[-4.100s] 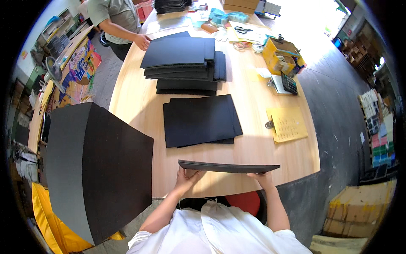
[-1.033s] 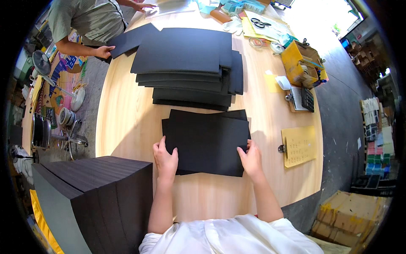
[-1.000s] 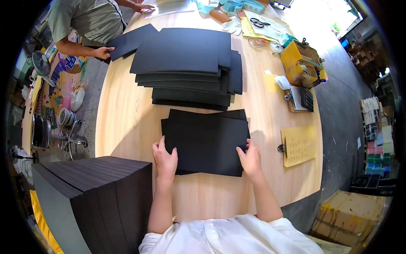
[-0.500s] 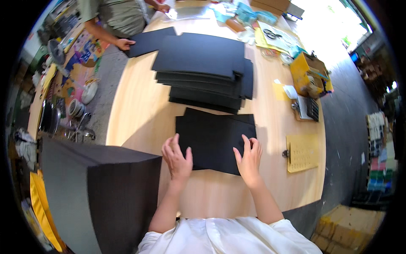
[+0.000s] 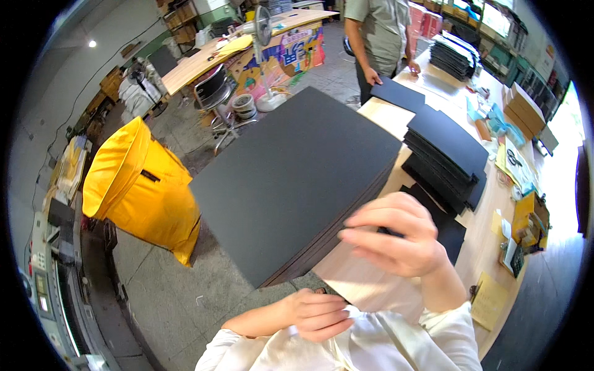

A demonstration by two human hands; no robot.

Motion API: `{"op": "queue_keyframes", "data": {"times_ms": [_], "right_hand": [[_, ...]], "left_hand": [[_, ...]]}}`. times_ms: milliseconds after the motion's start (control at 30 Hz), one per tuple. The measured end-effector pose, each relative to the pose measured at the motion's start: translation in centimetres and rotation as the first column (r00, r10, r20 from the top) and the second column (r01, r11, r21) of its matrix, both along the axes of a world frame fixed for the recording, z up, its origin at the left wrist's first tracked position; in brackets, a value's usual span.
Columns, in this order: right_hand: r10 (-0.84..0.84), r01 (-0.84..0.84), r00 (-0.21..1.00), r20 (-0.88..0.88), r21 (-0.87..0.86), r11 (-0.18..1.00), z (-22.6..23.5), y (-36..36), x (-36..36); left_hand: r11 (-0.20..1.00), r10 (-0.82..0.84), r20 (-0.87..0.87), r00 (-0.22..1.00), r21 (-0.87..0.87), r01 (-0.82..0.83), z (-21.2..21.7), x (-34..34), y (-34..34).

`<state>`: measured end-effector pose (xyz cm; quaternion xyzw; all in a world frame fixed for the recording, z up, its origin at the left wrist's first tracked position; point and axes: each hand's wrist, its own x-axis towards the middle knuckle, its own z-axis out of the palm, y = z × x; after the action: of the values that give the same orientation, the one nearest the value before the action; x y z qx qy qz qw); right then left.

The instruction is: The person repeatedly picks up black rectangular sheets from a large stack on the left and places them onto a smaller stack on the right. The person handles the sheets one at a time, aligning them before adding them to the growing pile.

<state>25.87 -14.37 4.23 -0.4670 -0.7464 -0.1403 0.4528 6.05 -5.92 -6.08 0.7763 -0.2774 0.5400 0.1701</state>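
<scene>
A tall stack of black boards (image 5: pixel 297 185) fills the middle of the view, its top board flat and its layered edge facing me. My right hand (image 5: pixel 399 238) is raised beside that edge, fingers stretched toward it and partly apart, with nothing visible in them. Whether the fingertips touch the boards I cannot tell. Close to my shirt, my left hand (image 5: pixel 318 314) has its fingers curled in; its palm side is hidden. Behind my right hand, partly covered by it, black sheets (image 5: pixel 450 232) lie on the table. Beyond them sits a fanned pile of black boards (image 5: pixel 448 142).
A yellow sack (image 5: pixel 145 191) stands on the floor at left. Across the table (image 5: pixel 352 281), another person (image 5: pixel 380 43) touches a black board (image 5: pixel 399 94). Scissors (image 5: pixel 513 157), a yellow box (image 5: pixel 531 219), a calculator (image 5: pixel 515 258) and a clipboard (image 5: pixel 492 301) lie along the right side.
My view has swung left, bringing the tall stack to the middle. Both hands have left the black sheets on the table; the right is by the stack, the left near my body.
</scene>
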Motion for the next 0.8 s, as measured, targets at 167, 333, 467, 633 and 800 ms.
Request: {"op": "queue_keyframes", "data": {"times_ms": [167, 333, 467, 633, 800], "right_hand": [[0.344, -0.316, 0.937, 0.060, -0.272, 0.909, 1.7, 5.5, -5.8], [0.407, -0.341, 0.910, 0.071, -0.427, 0.837, 1.1, 7.5, -7.0], [0.396, -0.347, 0.918, 0.031, -0.420, 0.838, 0.9, 7.4, -6.9], [0.387, -0.345, 0.922, 0.014, -0.429, 0.835, 0.7, 7.5, -6.9], [0.397, -0.383, 0.916, -0.061, -0.430, 0.817, 0.5, 7.7, -6.6]], "left_hand": [[0.874, 0.473, 0.350, 0.809, -0.306, -0.379, -0.4, -4.2, 2.6], [0.678, 0.689, 0.024, 0.725, -0.377, -0.631, -2.0, -7.2, 3.6], [0.713, 0.619, -0.110, 0.778, -0.337, -0.614, -3.6, -7.0, 3.8], [0.740, 0.558, -0.145, 0.817, -0.358, -0.569, -4.5, -5.4, 3.6], [0.733, 0.575, -0.122, 0.809, -0.364, -0.575, -3.6, -4.5, 3.7]]}}
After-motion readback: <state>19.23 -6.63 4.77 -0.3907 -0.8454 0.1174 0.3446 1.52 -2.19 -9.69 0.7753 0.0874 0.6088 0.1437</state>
